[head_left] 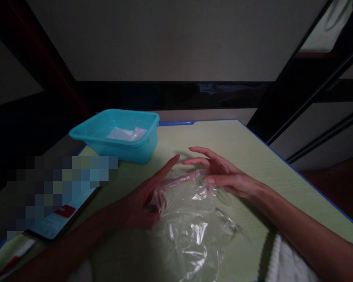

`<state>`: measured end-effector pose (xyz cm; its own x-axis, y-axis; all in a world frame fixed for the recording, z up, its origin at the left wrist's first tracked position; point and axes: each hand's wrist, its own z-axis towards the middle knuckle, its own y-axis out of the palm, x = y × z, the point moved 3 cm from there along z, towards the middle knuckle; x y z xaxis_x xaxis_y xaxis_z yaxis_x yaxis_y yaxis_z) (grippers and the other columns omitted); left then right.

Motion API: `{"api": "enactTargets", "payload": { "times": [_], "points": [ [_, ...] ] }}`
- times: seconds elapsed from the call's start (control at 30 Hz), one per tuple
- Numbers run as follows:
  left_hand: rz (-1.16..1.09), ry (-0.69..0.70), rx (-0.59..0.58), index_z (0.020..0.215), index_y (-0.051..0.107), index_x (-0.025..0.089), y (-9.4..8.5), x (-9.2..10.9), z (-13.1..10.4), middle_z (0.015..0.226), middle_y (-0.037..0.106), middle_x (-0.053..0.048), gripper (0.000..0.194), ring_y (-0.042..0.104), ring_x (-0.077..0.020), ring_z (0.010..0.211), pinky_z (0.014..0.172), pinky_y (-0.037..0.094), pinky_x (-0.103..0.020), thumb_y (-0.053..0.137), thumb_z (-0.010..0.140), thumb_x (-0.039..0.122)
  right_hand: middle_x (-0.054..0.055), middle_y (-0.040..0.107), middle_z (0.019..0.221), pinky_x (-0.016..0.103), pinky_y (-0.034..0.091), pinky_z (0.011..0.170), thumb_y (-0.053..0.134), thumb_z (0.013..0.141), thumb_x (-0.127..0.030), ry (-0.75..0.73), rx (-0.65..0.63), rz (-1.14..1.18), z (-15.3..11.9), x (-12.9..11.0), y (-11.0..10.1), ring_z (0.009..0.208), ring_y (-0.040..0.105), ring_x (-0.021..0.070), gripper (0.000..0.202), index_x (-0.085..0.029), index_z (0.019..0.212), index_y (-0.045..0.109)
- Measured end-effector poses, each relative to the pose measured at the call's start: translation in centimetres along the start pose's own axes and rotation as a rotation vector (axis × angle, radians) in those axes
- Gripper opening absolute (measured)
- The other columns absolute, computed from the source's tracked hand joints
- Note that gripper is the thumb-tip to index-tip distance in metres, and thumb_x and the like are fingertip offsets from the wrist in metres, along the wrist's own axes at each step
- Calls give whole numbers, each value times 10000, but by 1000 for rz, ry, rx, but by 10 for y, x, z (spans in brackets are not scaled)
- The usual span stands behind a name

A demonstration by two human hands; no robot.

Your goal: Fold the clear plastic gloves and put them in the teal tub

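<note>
A clear plastic bag (pixel 191 223) is spread between my hands above the table, crumpled and shiny, its lower part hanging toward me. My left hand (pixel 147 199) grips the bag's left edge; its index finger points up and another finger stretches along or inside the film, which of the two I cannot tell. At the bag's upper right corner, my right hand (pixel 223 172) has its thumb on the film, with index and middle fingers stretched out to the left. The fingers behind the film are partly hidden.
A turquoise plastic basin (pixel 147 150) with white or clear packets (pixel 126 134) inside stands at the back left. A phone or tablet (pixel 76 203), partly blurred out, lies at the left. Near it is a red-and-white pen-like item (pixel 20 252). The pale table (pixel 220 135) has a blue edge.
</note>
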<state>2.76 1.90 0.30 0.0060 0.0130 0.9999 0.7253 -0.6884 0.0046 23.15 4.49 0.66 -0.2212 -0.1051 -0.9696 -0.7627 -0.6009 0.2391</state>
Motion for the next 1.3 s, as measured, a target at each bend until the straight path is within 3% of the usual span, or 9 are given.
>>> {"api": "enactTargets", "payload": {
  "times": [0.07,0.2,0.43,0.6,0.77,0.87,0.93,1.13,1.3],
  "points": [
    [48,-25,-15,1446,94,331,0,2,-1,1239,570,-125,953,398,-19,469,416,273,-139,641,684,161,90,470,1312,212,507,580,707,674,-134,-14,-18,45,0,-1,2,990,595,185,715,-300,1282,370],
    [144,-34,-48,1437,37,375,2,4,-3,1391,428,-105,984,462,-58,564,488,361,-177,612,678,125,57,491,1317,324,500,855,718,632,-87,-139,31,96,-1,-6,5,1112,549,194,739,-300,1266,404],
    [218,-22,-247,1396,-73,462,6,-2,-1,1429,385,-64,1033,431,-41,527,462,329,-165,510,661,29,-2,624,1167,322,531,852,695,674,-111,-379,225,-60,-1,-14,1,991,634,158,625,-324,1208,450],
    [194,-105,-47,1431,-38,369,0,-1,8,1357,467,-110,1026,406,-33,507,440,318,-149,541,645,54,7,689,994,313,546,815,646,690,-81,-517,527,-327,-3,-15,-7,883,665,144,391,-243,1030,543],
    [115,-107,66,1423,-71,383,-9,-7,19,1441,335,-152,1056,335,1,487,424,272,-140,547,631,55,70,687,990,489,467,908,501,683,-50,-399,653,-881,-3,-7,-12,937,645,212,297,-181,931,598],
    [110,-105,96,1431,0,388,-12,-13,21,1453,313,-147,1026,330,10,494,433,266,-137,529,624,37,73,670,1073,662,285,974,471,661,-33,-298,658,-1219,-4,-3,-14,1025,606,271,360,-189,956,606],
    [117,-104,105,1432,45,387,-12,-15,21,1454,314,-137,1012,330,12,496,436,267,-138,534,618,37,76,651,1121,699,215,980,471,683,-43,-274,642,-1308,-5,-4,-13,1065,582,284,349,-191,972,599],
    [119,-98,155,1445,138,269,-7,-11,23,1320,481,-128,954,341,-5,497,453,304,-156,607,629,112,116,636,1098,409,460,887,418,856,-142,-342,252,-1270,-2,-5,9,1002,594,202,241,-134,1047,565],
    [42,-100,275,1376,300,135,-9,-9,30,871,655,-34,809,484,-71,545,453,345,-166,629,645,247,84,600,908,316,471,694,476,853,-191,-261,175,-1301,0,2,15,815,568,176,135,-136,937,566]
  ]
}}
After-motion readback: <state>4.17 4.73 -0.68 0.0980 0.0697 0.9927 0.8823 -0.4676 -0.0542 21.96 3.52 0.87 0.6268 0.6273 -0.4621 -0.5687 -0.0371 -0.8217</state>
